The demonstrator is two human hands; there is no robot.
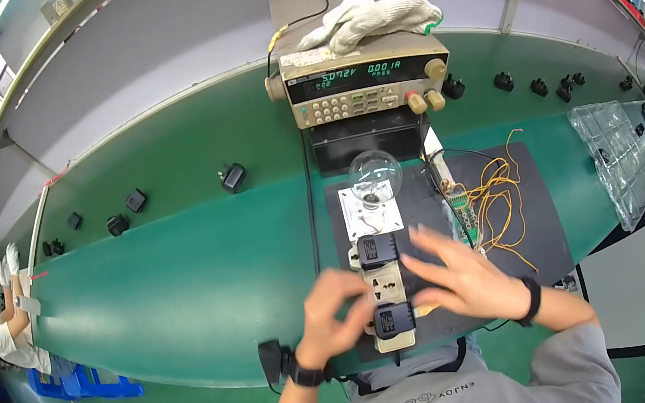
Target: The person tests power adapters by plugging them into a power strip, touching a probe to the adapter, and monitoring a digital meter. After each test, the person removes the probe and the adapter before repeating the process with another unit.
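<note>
A white power strip [386, 284] lies in front of me on a dark mat, with one black power adapter [377, 251] plugged in at its far end. A second black power adapter [394, 320] sits at the near end, and bare sockets show between the two. My left hand [334, 310] is at the strip's left side, thumb and fingers curved but apart, with nothing visible in it. On the right, my right hand [467, 276] has its fingers spread, its fingertips close to the adapters and slightly blurred. Whether either hand touches the strip I cannot tell.
Behind stands a bench instrument [367, 82] with white gloves [370, 19] on top. A glass bulb [375, 177] and a circuit board [467, 221] with yellow wires lie ahead. Several black adapters [233, 177] line the bench; a clear plastic tray [617, 162] lies right. Another person [12, 331] sits left.
</note>
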